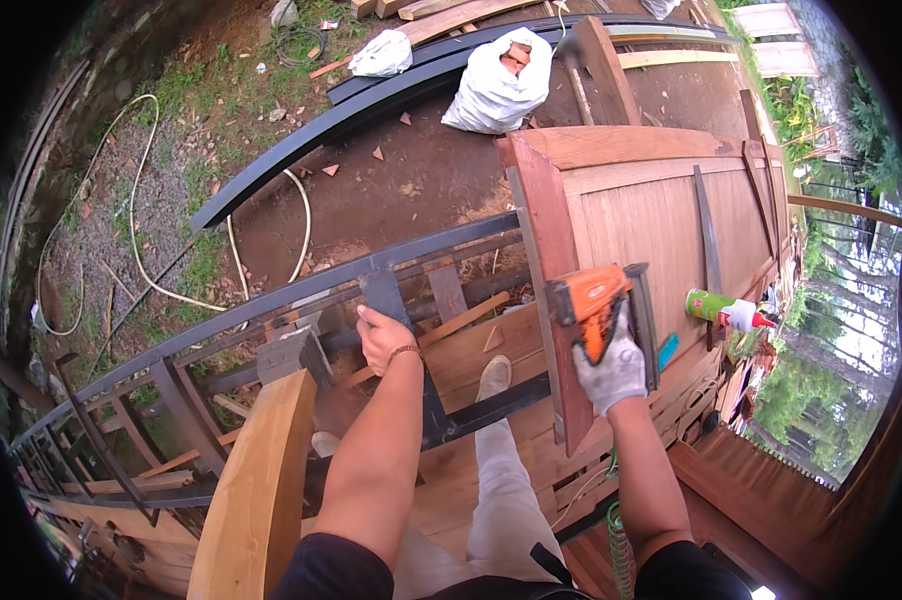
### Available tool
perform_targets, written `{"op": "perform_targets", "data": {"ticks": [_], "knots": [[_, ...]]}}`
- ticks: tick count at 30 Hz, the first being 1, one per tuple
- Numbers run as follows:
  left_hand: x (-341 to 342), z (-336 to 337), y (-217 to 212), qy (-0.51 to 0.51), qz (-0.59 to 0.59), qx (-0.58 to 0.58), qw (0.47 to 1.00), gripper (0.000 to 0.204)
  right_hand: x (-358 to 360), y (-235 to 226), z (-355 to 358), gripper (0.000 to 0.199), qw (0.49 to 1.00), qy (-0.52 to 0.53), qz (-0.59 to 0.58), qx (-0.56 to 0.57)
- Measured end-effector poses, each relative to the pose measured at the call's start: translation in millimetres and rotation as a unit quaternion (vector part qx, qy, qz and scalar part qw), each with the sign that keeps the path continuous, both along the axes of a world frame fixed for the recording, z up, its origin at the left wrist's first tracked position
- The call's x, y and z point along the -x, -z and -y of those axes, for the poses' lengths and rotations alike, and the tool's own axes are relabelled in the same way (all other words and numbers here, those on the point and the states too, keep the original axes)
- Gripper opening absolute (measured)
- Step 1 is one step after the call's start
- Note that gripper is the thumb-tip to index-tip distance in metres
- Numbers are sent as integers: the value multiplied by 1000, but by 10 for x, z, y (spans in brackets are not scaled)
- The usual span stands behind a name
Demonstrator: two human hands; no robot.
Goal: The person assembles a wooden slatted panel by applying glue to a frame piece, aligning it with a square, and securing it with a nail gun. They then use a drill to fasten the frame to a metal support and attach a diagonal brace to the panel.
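The gloved right hand (616, 372) wraps tight around the orange nail gun (596, 310), nose on the red-brown board (554, 300); the bare left hand (383, 335) grips the black metal bar (386, 296) beside it.

Both bare forearms reach up and forward from the lower edge. The left hand (383, 335) is ungloved, a bracelet at the wrist, its fingers curled closed in a grip. The right hand (613, 368) wears a light work glove and is closed tight, wrist nearly straight, elbow slightly bent.
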State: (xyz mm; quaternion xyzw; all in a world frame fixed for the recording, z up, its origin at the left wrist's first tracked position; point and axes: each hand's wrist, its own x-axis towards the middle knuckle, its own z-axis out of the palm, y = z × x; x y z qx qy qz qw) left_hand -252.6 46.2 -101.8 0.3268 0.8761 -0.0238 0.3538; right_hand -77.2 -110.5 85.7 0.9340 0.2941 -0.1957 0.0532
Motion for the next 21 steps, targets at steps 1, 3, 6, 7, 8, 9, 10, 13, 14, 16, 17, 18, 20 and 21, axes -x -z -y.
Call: {"op": "perform_targets", "data": {"ticks": [1,3,6,7,8,9,10,13,14,16,17,18,20,21], "knots": [[-1,0,7,2,-2,-1,1000,62,-189,69,97,95,1000,11,15,1],[13,5,52,3,-12,-4,1000,62,-546,291,286,96,999,24,32,-17],[-15,13,20,2,-17,-17,1000,62,-929,584,434,93,998,34,47,-31],[-16,-1,27,-2,-20,-14,1000,61,-983,650,444,92,998,37,55,-21],[-1,0,12,-2,-16,0,1000,63,-1013,707,445,90,997,42,63,-10],[2,-22,-8,-5,-9,13,1000,65,-1013,746,449,83,996,25,87,-21],[8,-33,-15,-7,-1,26,1000,67,-978,766,482,77,993,9,110,-32],[37,-19,44,-20,-9,24,999,66,-878,429,65,54,988,-15,149,26],[49,-21,62,-23,-10,26,999,65,-818,231,-177,46,986,-18,157,61],[53,-24,68,-16,-14,16,1000,61,-848,118,-664,31,957,-148,218,-120],[52,-18,63,-8,-12,13,1000,59,-883,184,-983,36,937,-215,195,-197],[52,-5,67,-6,-8,11,1000,59,-908,274,-1359,40,904,-280,171,-273],[32,7,88,-3,2,5,1000,58,-948,601,-1957,55,914,-301,205,-179],[13,8,81,-6,10,11,1000,60,-1056,795,-2130,53,934,-304,165,-89]]}}
